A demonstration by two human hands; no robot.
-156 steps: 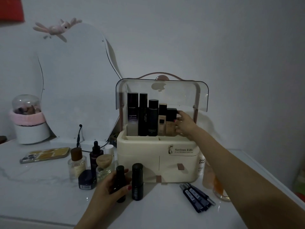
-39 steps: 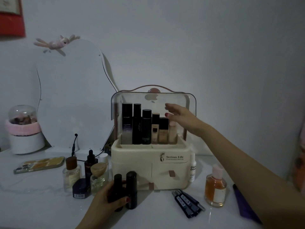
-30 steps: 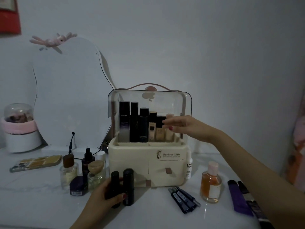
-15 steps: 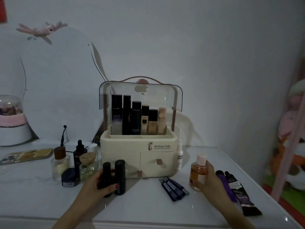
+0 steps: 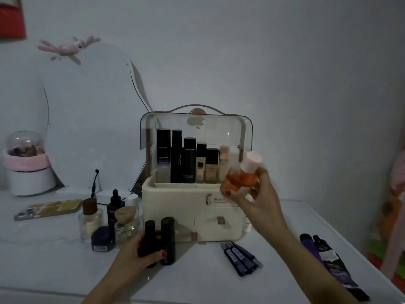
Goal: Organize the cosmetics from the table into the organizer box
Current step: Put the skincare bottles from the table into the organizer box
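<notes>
Organizer box (image 5: 175, 207) back row holds six bottles. Right hand (image 5: 256, 202) fingers (image 5: 228, 192) grip orange bottle (image 5: 241, 176) beside it; left hand (image 5: 140, 251) fingers clasp two black tubes (image 5: 160, 240). Many items remain on table (image 5: 197, 281).

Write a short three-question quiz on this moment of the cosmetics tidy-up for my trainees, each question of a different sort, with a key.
1. True or false: the right hand holds the orange bottle lifted off the table.
2. Multiple choice: the left hand grips
A. a phone
B. a black bottle standing on the table
C. the organizer's handle
3. Fill in: the organizer box has its clear lid ____.

Key
1. True; it is in the air in front of the box, tilted.
2. B; a second black bottle stands right beside it.
3. Raised, so the row of bottles in the top tray is reachable.
</notes>
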